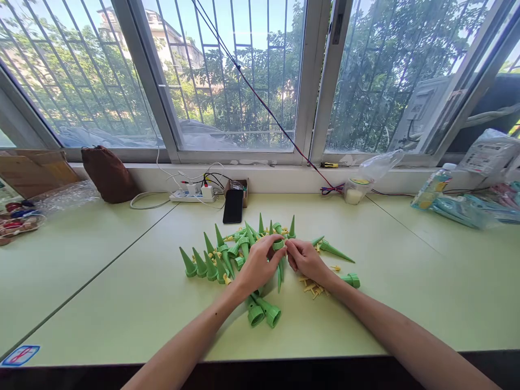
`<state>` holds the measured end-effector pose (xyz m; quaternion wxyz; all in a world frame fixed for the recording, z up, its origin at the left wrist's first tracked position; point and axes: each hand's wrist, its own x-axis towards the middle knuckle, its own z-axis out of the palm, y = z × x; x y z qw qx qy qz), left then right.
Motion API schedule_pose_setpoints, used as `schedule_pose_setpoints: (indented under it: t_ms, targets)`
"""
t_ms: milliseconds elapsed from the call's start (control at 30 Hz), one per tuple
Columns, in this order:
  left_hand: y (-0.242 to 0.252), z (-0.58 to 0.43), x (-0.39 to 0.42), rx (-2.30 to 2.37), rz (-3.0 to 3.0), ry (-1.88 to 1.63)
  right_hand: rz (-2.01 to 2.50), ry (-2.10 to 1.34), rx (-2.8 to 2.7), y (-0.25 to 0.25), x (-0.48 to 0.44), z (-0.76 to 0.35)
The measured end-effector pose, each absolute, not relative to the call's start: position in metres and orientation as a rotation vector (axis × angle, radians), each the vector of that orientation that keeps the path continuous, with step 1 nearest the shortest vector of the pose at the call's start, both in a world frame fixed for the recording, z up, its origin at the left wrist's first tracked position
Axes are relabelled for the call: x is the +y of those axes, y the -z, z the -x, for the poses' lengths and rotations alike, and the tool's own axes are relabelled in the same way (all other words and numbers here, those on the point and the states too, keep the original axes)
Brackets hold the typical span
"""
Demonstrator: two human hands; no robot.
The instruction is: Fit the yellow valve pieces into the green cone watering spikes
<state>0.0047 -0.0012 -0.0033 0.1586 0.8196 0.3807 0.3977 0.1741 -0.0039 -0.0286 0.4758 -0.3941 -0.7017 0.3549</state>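
My left hand is closed around the wide threaded end of a green plastic watering spike, whose tip points down toward the table. Close beside it, my right hand has thumb and fingers pinched at the spike's rim. Something small and yellowish shows between the fingertips, too small to make out fully. Several more green spikes lie heaped behind and around my hands, and a row of upright spikes stands to the left. Under my right wrist is a pile of small yellow plastic pegs.
Two spikes lie in front of my left forearm, and another spike rests beside my right forearm. Toward the window are a phone, a power strip, a plastic cup and a bottle. A brown pouch stands at left.
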Motion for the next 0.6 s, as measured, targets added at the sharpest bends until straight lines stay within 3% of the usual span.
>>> schedule_pose_setpoints:
  t_ms: [600]
  targets:
    - [0.004,-0.0048,-0.0005,1.114,-2.298,-1.153,0.889,-0.902,-1.597,0.0277,-0.0038,-0.1725]
